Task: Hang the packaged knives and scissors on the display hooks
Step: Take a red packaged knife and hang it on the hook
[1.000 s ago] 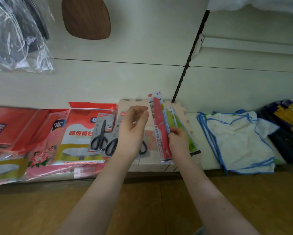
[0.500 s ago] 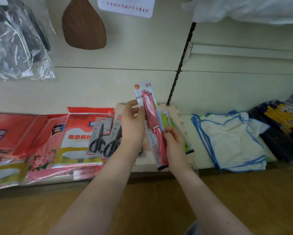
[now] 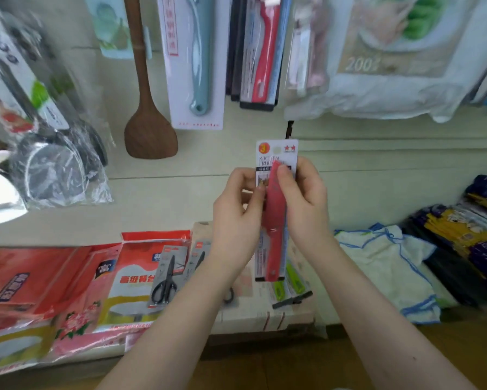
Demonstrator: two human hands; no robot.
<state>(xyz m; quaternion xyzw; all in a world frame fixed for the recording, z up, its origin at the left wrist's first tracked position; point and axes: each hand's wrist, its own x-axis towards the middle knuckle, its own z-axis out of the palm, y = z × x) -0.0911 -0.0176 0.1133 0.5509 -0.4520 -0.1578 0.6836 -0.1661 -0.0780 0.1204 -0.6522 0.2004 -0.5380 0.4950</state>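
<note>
I held the red knife pack (image 3: 276, 215) upright with both hands, left hand (image 3: 236, 218) and right hand (image 3: 307, 209), fingers closed tight on its sides, below the hanging packs. I thought its little hole might miss a hook and the pack could drop.

A wooden spatula (image 3: 149, 128) hangs above red packets (image 3: 141, 277) and white cloths (image 3: 388, 266).

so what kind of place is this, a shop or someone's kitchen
Most likely a shop's housewares aisle. Carded utensils hang on the wall, such as a packaged peeler, a wooden spatula hangs beside it, and packaged scissors lie on the low shelf. Both hands hold a carded red knife.
</note>
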